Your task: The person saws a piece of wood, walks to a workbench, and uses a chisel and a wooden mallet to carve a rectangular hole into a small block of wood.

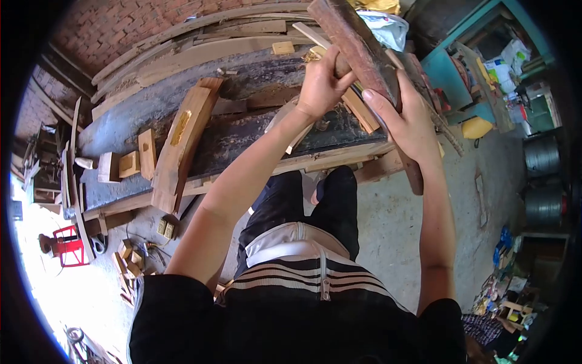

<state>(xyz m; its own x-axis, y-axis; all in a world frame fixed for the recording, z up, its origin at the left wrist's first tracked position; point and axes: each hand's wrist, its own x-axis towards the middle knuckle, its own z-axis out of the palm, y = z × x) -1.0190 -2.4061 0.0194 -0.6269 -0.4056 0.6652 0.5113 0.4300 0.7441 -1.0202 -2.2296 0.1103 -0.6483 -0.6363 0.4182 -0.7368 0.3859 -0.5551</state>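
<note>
Raised over the right part of the workbench is a long, worn brown wooden hand plane [357,45], tilted in the air. My left hand [324,85] is closed with its fingers wrapped round a rounded part at the plane's left side. On the other side my right hand [409,118] grips the body, thumb lying along its face. The plane's lower end shows below my right wrist. Beneath my hands, a light wood strip [361,112] lies on the bench. Further left rests a thick timber piece [185,142] with a yellowish mortise cut into it.
The dark workbench [236,136] runs across in front of me, with long boards [200,57] stacked along its back. Small wood blocks [128,164] stand at its left. A red stool [71,246] and wood offcuts [128,261] are on the floor; metal drums [542,182] stand right.
</note>
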